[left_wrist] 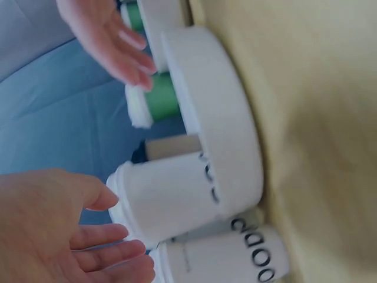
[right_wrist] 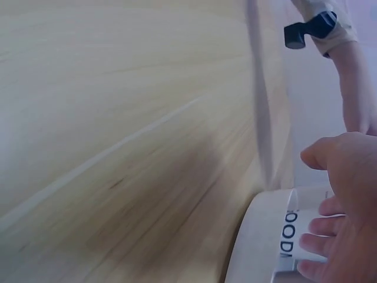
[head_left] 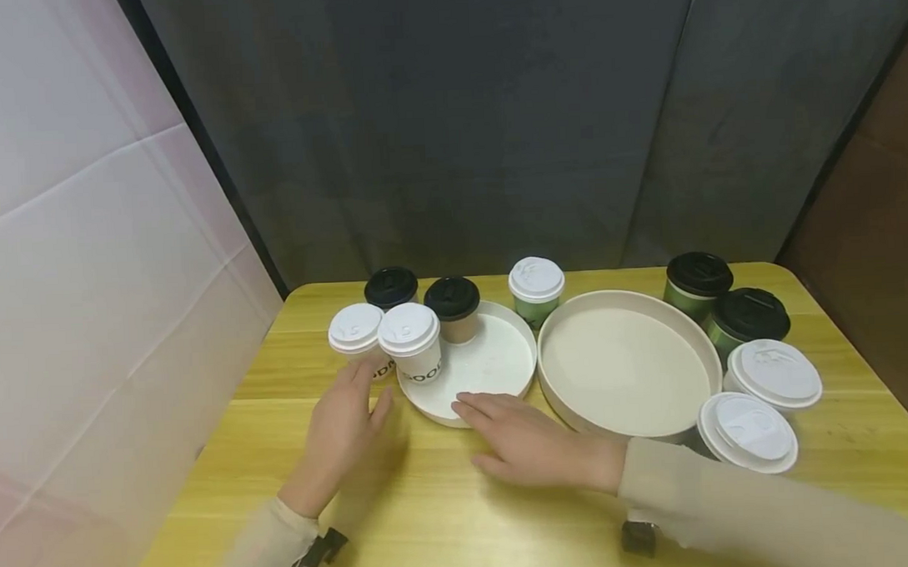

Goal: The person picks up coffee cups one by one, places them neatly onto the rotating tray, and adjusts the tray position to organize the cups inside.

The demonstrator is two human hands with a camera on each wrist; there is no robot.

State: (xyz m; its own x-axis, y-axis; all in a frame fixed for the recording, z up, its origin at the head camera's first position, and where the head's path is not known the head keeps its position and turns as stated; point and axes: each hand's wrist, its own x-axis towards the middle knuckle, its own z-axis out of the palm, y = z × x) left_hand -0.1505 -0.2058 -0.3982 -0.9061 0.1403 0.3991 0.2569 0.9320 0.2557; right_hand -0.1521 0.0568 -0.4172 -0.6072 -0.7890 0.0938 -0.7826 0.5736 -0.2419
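Note:
My left hand is beside a white paper cup with a white lid, which stands left of the small white round tray. In the left wrist view its fingers are loosely extended near the cup lids, gripping nothing. On the tray's left side stand another white-lidded white cup and a brown cup with a black lid. A further black-lidded cup stands behind them, partly hidden. My right hand reaches over the tray's front rim, fingers straight and holding nothing.
Right of the small tray lies a larger cream round tray. A green cup with a white lid stands behind, between the trays. At right are two black-lidded green cups and two white-lidded cups. A dark curtain backs the table.

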